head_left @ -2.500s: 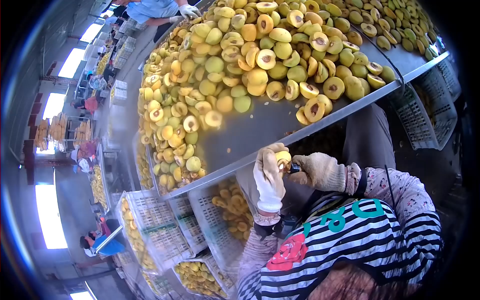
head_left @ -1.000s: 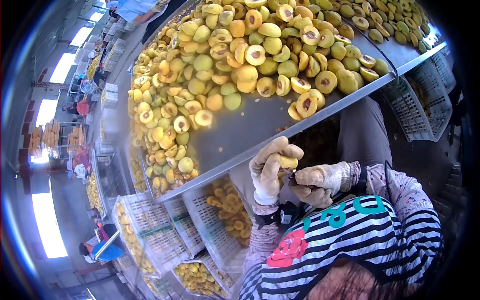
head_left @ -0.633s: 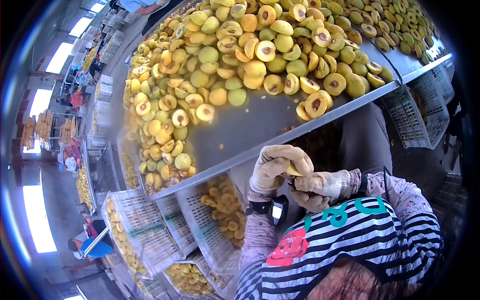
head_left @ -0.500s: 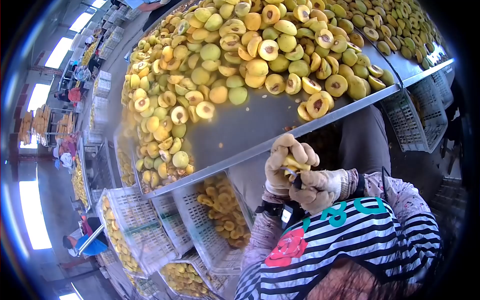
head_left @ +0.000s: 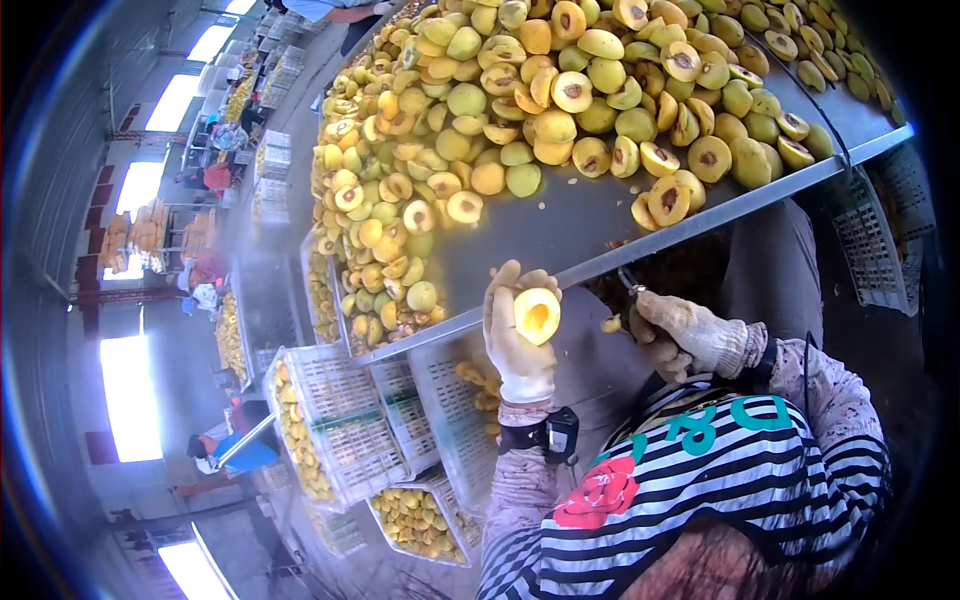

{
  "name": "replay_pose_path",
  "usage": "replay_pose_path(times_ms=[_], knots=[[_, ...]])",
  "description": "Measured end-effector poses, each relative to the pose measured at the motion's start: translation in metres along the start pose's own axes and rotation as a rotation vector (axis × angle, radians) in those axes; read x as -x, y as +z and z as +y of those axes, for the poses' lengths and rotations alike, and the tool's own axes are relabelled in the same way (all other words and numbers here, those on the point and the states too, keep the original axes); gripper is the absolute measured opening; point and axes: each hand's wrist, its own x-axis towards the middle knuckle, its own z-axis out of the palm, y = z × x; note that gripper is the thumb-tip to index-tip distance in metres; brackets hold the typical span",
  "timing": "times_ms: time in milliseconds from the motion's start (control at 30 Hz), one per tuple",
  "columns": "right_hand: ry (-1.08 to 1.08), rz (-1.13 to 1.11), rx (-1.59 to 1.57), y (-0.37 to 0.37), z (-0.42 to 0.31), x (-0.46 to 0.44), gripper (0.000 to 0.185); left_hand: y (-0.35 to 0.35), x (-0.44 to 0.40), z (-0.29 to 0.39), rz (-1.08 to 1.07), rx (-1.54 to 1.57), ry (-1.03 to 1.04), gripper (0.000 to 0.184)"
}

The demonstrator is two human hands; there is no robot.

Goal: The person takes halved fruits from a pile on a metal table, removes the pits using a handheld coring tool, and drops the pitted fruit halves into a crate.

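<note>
My left hand (head_left: 520, 335), in a pale work glove, holds a halved yellow peach (head_left: 537, 316) against its palm and fingers. The cut face is turned up and shows a hollow with no stone in it. My right hand (head_left: 690, 332), gloved too, is closed around a small pitting tool (head_left: 632, 284). Its metal end sticks out past the fingers, while the glove hides most of the handle. A small yellow piece of fruit (head_left: 611, 325) is just left of the right hand; whether the fingers touch it I cannot tell.
A metal table (head_left: 505, 240) carries a heap of peach halves (head_left: 560, 90), several with stones still inside. White plastic crates (head_left: 335, 425) stand at its left front, some filled with fruit (head_left: 415, 520). Another crate (head_left: 865, 240) is at the right. People work further back at the left.
My hands have come apart. The left has moved left with the peach half, now showing its hollowed face; the right has drawn right with the tool. The view has shifted too.
</note>
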Motion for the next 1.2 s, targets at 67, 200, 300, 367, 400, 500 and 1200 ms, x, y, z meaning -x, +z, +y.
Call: replay_pose_path(times_ms=[67,200,300,367,400,500,1200], knots=[[-0.044,-0.005,0.016,-0.011,0.002,0.003,0.049,-0.016,-0.002,0.008,0.005,-0.077,0.001,0.031],[-0.107,-0.045,0.056,-0.024,0.008,0.011,0.044,-0.081,-0.021,0.015,0.099,-0.585,0.032,0.04],[-0.106,-0.075,0.056,-0.029,0.002,0.014,0.042,-0.114,-0.043,0.05,-0.094,-1.472,0.069,0.036],[-0.102,-0.045,0.053,-0.026,0.004,0.016,0.04,-0.084,-0.057,0.077,0.153,-1.244,0.085,0.033],[-0.111,-0.058,0.081,-0.026,0.002,0.017,0.04,-0.077,-0.076,0.079,0.152,-1.083,0.125,0.03],[-0.141,-0.053,0.136,-0.023,-0.001,0.027,0.038,-0.077,-0.15,0.056,0.011,-1.319,0.414,0.027],[-0.189,0.145,0.717,0.021,-0.008,-0.008,0.047,0.036,0.012,-0.024,-0.146,0.097,-0.109,0.044]])
